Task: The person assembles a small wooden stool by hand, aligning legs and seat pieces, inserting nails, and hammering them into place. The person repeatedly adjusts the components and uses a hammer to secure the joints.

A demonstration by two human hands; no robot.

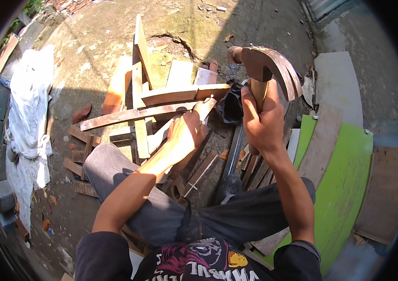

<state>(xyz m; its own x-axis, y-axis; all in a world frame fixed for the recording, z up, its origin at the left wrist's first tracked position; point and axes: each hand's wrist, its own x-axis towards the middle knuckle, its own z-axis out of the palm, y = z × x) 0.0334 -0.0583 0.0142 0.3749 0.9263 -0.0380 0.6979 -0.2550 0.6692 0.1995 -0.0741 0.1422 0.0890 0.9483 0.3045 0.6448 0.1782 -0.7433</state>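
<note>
My right hand (263,119) is closed round the wooden handle of a claw hammer (261,70), raised above the ground with its rusty head uppermost. My left hand (186,131) is wrapped round the end of a wooden slat (204,107). A small shiny spot, perhaps a nail head, shows on that slat near my fingers. Beside the hand, a longer wooden strip (114,119) and a curved-looking board (175,95) lie across an upright wooden piece (139,110). Just left of the hammer hand sits a black plastic bag (231,105); its contents are hidden.
Several wood offcuts (84,168) lie near my left knee. A green board (339,182) and a brown panel (384,194) lie at the right. White sheeting (30,103) is spread at the left. Thin metal bits, like nails (232,70), lie beyond the bag on rough concrete.
</note>
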